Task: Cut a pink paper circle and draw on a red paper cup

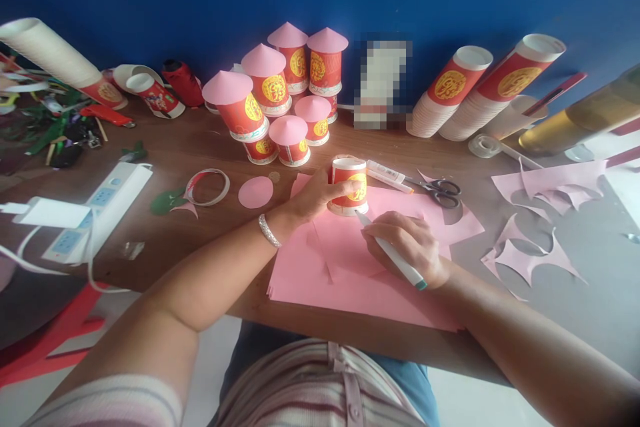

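Observation:
My left hand [320, 199] is wrapped round a red paper cup [344, 195] with a gold emblem, which stands on a stack of pink paper [320, 267]. In my right hand [407, 247] is a white marker [400, 260] with a green end, its tip at or close to the cup's white lower rim. Whether the tip touches is too small to tell. Behind the cup lie another marker with an orange end [390, 175] and scissors [440, 191] with dark handles. A pink paper disc [255, 192] lies left of my left hand.
Several red cups with pink cone roofs [265, 80] stand at the back. Cup stacks [453, 90] lean at the right, near a tape roll [485, 146]. Pink offcuts [537, 257] lie to the right. At left are a power strip [103, 207] and a cut cup ring [207, 187].

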A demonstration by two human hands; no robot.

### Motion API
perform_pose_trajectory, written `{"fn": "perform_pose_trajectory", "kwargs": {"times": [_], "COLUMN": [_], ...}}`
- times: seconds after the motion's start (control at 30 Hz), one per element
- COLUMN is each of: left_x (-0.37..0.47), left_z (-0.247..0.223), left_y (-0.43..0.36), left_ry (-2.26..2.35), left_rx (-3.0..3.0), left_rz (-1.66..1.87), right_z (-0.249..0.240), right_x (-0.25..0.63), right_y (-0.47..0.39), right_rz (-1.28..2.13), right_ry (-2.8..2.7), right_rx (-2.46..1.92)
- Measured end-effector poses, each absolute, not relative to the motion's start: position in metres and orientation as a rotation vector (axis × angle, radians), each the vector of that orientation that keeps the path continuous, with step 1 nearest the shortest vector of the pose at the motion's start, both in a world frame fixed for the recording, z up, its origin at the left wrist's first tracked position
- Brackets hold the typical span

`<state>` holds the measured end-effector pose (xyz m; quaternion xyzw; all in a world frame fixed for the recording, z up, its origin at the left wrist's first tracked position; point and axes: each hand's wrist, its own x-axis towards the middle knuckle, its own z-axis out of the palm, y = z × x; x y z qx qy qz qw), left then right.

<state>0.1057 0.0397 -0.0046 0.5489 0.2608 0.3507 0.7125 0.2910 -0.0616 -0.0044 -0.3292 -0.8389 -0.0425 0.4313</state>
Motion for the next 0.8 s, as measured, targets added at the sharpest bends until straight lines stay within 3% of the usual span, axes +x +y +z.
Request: {"fn": "perform_pose_trajectory", "kwargs": {"times": [0.8], "left_x": [0.1053], "left_z": [-0.0030], "left_y": [0.0399], "left_ry": [0.559], "left_rx": [1.258], "left_rz": [0.764], "right_z": [-0.0026], "right_x": [0.2903], "right_y": [-0.0596], "right_rz": [-0.213], "right_ry": [-2.042], "right_rx": [-0.882]}}
